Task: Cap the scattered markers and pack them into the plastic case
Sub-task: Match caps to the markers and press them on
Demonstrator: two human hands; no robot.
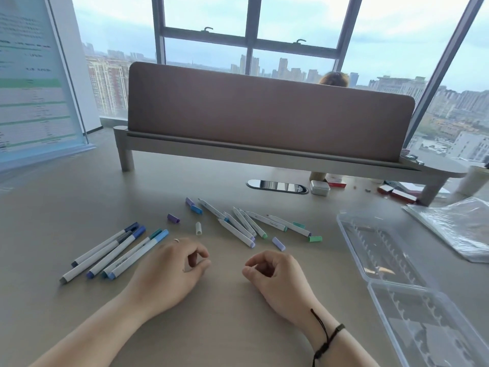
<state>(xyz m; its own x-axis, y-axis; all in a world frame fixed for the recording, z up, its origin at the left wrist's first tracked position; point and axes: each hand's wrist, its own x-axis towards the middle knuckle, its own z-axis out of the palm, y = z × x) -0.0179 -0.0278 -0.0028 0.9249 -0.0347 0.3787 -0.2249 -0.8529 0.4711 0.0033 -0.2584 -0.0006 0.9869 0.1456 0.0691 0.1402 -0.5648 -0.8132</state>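
Markers lie in two groups on the grey-beige table. To the left, five capped markers rest side by side, slanting from lower left to upper right, their caps in dark blue, grey, blue, teal and light blue. Further back and to the right, a loose pile of uncapped markers lies crisscrossed, their bare tips pointing up and left. Around this pile are stray caps: a purple cap, a lilac and a blue cap touching each other, a white cap standing nearly upright, a pale lilac cap and a green cap.

The left hand rests on the table just right of the capped group, fingers loosely curled, thumb and forefinger close together, holding nothing; a ring shows on one finger. The right hand rests near it, also loosely curled and holding nothing, with a dark cord bracelet at the wrist.

At the right edge the clear plastic case lies open, its hinged lid flat toward the viewer, with ribbed slots inside. Beyond it lies a crinkled clear plastic bag. A padded divider stands across the back of the table.
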